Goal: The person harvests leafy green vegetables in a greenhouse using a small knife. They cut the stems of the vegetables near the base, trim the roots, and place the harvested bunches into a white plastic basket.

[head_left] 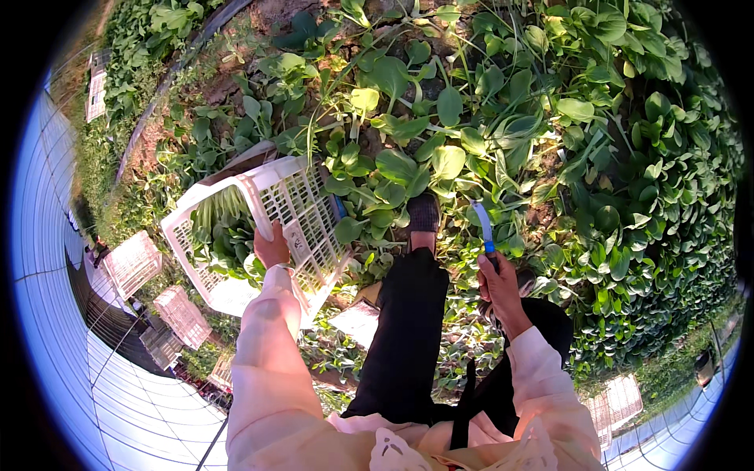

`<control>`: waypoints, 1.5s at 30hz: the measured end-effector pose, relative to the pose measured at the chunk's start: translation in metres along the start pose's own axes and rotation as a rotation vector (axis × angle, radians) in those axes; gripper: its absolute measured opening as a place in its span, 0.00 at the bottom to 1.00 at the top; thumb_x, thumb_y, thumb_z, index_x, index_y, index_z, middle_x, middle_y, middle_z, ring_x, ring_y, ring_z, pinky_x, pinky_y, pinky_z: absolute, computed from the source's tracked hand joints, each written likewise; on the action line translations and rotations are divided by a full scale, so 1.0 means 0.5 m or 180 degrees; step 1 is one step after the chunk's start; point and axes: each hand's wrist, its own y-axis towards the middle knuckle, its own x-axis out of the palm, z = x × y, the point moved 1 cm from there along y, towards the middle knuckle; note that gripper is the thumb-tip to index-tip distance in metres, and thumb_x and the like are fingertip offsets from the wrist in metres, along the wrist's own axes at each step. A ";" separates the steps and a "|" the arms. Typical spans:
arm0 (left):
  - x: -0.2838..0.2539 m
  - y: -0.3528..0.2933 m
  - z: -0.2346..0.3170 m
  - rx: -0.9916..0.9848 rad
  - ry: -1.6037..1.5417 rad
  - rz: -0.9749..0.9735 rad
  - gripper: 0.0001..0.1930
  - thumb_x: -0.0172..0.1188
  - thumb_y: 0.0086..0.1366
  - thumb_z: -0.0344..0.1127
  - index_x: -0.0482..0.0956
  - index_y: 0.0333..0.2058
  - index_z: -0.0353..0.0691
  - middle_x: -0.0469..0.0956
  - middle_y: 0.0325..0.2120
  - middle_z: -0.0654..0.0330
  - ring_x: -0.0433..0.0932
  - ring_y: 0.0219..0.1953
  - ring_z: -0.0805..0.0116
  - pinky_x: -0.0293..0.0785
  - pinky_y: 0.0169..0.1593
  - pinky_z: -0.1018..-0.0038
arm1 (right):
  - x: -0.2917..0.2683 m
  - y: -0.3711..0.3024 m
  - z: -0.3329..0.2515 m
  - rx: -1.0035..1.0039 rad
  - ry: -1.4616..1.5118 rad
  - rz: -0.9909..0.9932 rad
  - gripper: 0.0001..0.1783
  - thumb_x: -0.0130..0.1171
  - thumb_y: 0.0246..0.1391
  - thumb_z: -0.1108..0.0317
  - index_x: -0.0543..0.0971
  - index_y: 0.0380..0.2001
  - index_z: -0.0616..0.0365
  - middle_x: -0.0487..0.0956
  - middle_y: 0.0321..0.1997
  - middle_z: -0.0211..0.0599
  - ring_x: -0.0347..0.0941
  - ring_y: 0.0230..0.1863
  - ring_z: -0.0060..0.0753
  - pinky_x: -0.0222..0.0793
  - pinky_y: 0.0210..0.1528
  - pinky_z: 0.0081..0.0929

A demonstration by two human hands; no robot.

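Note:
My left hand [272, 248] is closed on the rim of a white plastic crate [318, 224], which is tilted at my left. Inside the crate lie cut leafy greens [220, 228], their pale stems toward the far end. In my right hand [503, 287] is a small sickle [484, 224] with a curved blade, blue near its dark handle. The blade points away from me, above leafy plants [448, 161] growing in the soil. My fingers hide part of the handle.
Dense greens [628, 259] fill the right side. My dark shoe [422, 212] stands among the plants, close to the crate. A flat pale piece [357, 320] lies on the ground beside my leg. More white crates [133, 263] stand at the left, and another crate [616, 404] at the lower right.

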 end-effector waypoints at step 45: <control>0.503 0.538 0.445 0.3386 0.3235 -0.0546 0.06 0.56 0.57 0.34 0.80 0.32 0.47 0.74 0.35 0.61 0.74 0.43 0.61 0.69 0.44 0.64 | 0.566 0.937 -0.374 -0.1674 -0.2152 -0.1630 0.25 0.46 0.65 0.50 0.69 0.25 0.63 0.67 0.15 0.38 0.65 0.18 0.36 0.59 0.25 0.38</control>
